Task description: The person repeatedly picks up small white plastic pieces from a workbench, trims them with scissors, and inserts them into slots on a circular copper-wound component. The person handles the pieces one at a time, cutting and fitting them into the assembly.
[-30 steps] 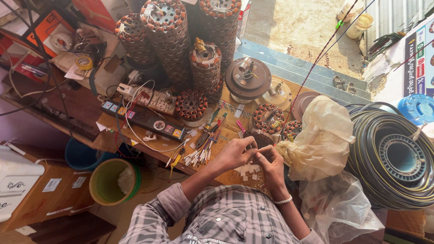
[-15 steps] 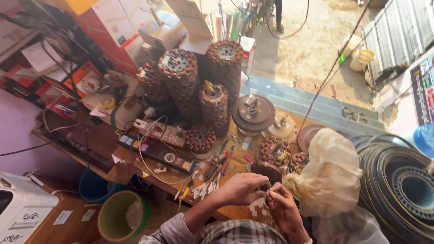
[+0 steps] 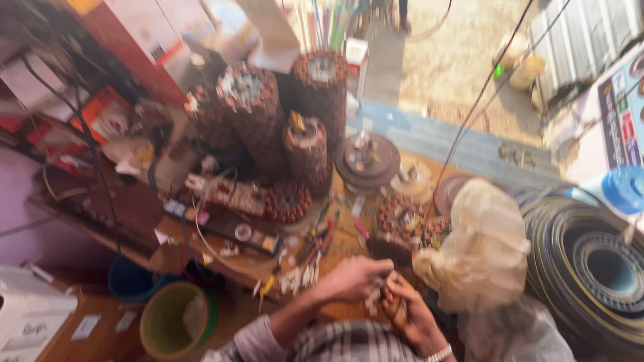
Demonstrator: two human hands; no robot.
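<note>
Since a moment ago the view has swung up, yet the left hand [image 3: 354, 278] and right hand [image 3: 406, 314] stay pinched together on a small pale part [image 3: 374, 299], at six o'clock on the cluttered wooden table [image 3: 339, 241], below the copper-wound coil stacks [image 3: 305, 151]

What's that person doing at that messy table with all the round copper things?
A person in a checked shirt is working with both hands close together at the near edge of a cluttered workbench. The left hand and right hand pinch some small pale bits between the fingers; the picture is too blurred to tell what they are. Behind the hands stand stacks of copper-wound motor coils. A crumpled plastic bag sits at the right, and a green bucket is on the floor at the left.
</note>
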